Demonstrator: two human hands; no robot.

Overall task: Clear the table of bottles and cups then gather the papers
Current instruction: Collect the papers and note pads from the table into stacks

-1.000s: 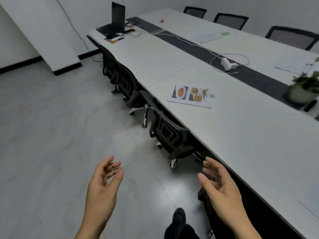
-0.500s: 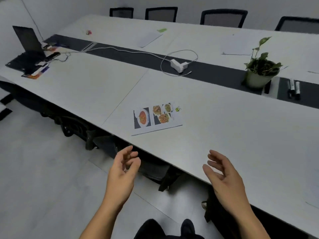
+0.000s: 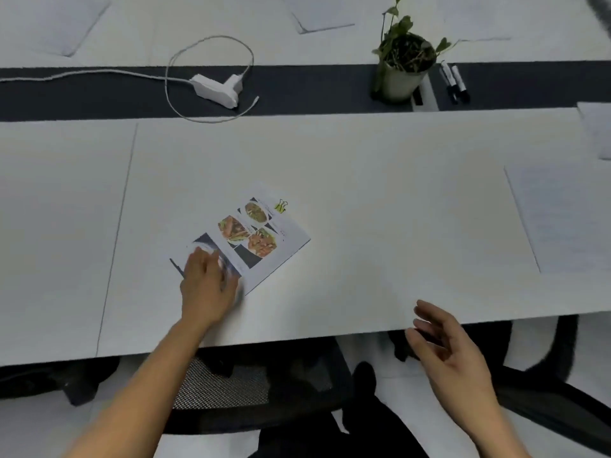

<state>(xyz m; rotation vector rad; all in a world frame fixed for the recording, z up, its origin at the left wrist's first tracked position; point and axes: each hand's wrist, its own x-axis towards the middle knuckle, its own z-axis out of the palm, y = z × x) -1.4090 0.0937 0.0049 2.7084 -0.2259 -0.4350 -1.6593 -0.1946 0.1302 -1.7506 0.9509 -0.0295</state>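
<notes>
A printed paper with food photos (image 3: 261, 231) lies on the white table (image 3: 380, 200), a yellow binder clip (image 3: 281, 205) at its far corner. My left hand (image 3: 206, 285) rests on the paper's near end, fingers on the sheet and blurred by motion. My right hand (image 3: 446, 345) hovers at the table's near edge with fingers relaxed and holds nothing. More white sheets lie at the right (image 3: 562, 216), far right (image 3: 598, 130) and across the table (image 3: 320, 11). No bottles or cups are in view.
A potted plant (image 3: 401, 69) stands on the dark centre strip (image 3: 314, 90), with two markers (image 3: 454, 82) beside it. A white charger with a looped cable (image 3: 216, 89) lies on the strip. A black mesh chair (image 3: 251, 388) is tucked under the table before me.
I have turned to face the table and come close. My left hand reached forward onto the food paper. My right hand stays open near the table edge.
</notes>
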